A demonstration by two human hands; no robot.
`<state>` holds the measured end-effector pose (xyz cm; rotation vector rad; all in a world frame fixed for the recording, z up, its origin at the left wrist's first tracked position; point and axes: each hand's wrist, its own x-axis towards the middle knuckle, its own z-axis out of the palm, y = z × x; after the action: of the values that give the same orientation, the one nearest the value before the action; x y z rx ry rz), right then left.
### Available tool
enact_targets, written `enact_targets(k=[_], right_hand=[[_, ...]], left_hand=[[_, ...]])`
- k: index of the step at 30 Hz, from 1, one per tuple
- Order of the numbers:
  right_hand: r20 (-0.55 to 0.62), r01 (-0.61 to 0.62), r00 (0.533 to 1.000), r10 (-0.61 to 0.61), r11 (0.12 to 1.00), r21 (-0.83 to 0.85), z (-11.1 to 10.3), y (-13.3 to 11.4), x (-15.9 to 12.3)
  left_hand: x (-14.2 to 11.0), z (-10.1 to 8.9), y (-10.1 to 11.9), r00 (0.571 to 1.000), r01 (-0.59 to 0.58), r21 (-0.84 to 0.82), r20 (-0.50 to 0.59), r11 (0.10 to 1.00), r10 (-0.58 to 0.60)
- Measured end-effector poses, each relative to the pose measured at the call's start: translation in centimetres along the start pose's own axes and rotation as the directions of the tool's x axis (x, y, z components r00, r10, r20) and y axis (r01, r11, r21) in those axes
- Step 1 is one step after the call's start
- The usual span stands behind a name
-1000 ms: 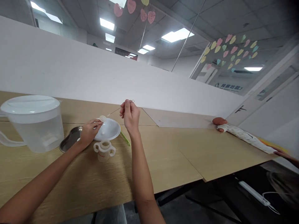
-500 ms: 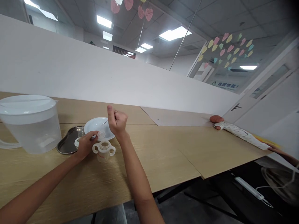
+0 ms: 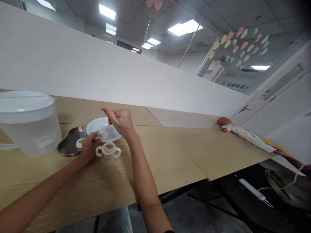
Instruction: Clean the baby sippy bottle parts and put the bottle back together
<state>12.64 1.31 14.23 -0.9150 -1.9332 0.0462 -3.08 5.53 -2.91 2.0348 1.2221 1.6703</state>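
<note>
My left hand [image 3: 89, 146] is closed on a small translucent round cap [image 3: 102, 135], its round side facing me. Above it, my right hand [image 3: 122, 121] is closed, thumb stretched out, round a thin dark rod [image 3: 107, 128] whose upper part is hidden in the fist. The rod's lower end reaches the cap; I cannot tell how deep it goes. In front stands a clear baby bottle [image 3: 107, 158] with two white handles and an uncovered mouth. A white bowl [image 3: 93, 124] lies behind both hands.
A metal kidney tray [image 3: 65, 149] holds a white ring-like part [image 3: 79, 143]. At far left stands a large lidded plastic pitcher [image 3: 41, 139]. A doll in patterned cloth [image 3: 250, 137] lies at the far right, with another person's hand [image 3: 282, 152] beside it.
My right hand has tilted left, its thumb swinging leftward, and the rod's tip has come to the cap. The cap has turned more towards me. The whole view has shifted slightly.
</note>
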Motion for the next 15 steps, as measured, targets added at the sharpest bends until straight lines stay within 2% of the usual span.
enact_targets(k=[8, 15], right_hand=[[0.014, 0.106, 0.994, -0.105, 0.992, -0.062, 1.0, 1.6, 0.2], [0.041, 0.076, 0.997, -0.071, 0.990, -0.119, 1.0, 1.2, 0.3]], left_hand=[[0.0, 0.0, -0.1, 1.000, 0.019, 0.015, 0.010, 1.000, -0.019], [0.0, 0.1, -0.2, 1.000, 0.012, 0.047, 0.013, 0.999, -0.013]])
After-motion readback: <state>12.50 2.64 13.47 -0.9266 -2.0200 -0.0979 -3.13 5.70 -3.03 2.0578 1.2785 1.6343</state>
